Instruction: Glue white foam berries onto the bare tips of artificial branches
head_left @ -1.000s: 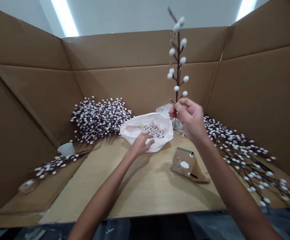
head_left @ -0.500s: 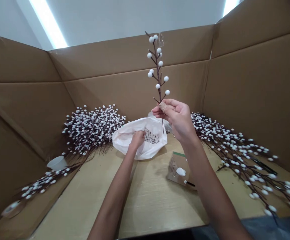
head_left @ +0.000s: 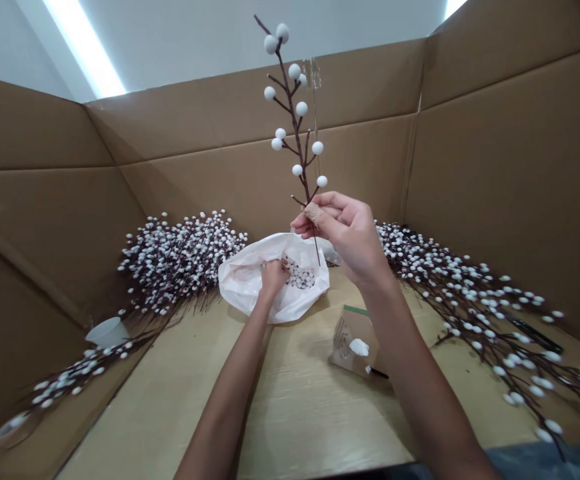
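Observation:
My right hand (head_left: pixel 343 230) pinches the lower stem of a dark twig (head_left: pixel 294 127) and holds it upright above the table. White balls sit on the twig's short side shoots. A tan bandage wraps one fingertip. My left hand (head_left: pixel 273 275) reaches into a white plastic bag (head_left: pixel 250 283) of small white balls (head_left: pixel 299 275). Its fingers are curled among the balls, and what they hold is hidden.
A heap of finished ball twigs (head_left: pixel 180 260) lies at the back left, and another heap (head_left: pixel 475 307) runs along the right. A white cup (head_left: pixel 106 330) stands at the left. A small brown pouch (head_left: pixel 353 343) lies on the wooden table (head_left: pixel 295 413). Cardboard walls (head_left: pixel 510 167) enclose the space.
My left hand moved from the bag's front edge deeper in among the balls. My right hand shifted left with the twig, which now leans to the left.

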Demonstrator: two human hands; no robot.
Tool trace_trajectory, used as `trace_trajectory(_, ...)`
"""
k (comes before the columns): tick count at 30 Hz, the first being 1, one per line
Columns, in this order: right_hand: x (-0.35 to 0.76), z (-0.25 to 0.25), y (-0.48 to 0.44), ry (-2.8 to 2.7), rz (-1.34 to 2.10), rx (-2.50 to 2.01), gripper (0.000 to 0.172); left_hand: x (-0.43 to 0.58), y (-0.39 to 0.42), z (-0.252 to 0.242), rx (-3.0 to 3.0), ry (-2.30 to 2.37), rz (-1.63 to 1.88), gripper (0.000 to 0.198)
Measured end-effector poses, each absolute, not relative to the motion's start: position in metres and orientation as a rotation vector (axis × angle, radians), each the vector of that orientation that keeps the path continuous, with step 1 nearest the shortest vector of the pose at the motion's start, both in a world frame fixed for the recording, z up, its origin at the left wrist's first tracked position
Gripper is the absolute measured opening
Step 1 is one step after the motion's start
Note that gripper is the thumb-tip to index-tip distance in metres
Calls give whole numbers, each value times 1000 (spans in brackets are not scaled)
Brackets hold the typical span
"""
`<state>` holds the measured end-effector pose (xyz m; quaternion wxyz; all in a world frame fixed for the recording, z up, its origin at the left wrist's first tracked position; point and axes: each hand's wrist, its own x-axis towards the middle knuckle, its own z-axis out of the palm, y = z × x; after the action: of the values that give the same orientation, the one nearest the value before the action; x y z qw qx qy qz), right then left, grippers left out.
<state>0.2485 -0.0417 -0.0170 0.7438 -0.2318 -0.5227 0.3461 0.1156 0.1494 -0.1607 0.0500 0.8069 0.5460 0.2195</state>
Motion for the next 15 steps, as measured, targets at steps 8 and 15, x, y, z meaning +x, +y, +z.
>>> trace_trajectory(8, 250, -17, -41, -1123, 752, -567, 10, 101, 115, -134, 2489, 1346, 852, 24)
trace_trajectory(15, 245, -20, -44, -1178, 710, -518, 13, 92, 50, -61, 2115, 820, 1036, 14)
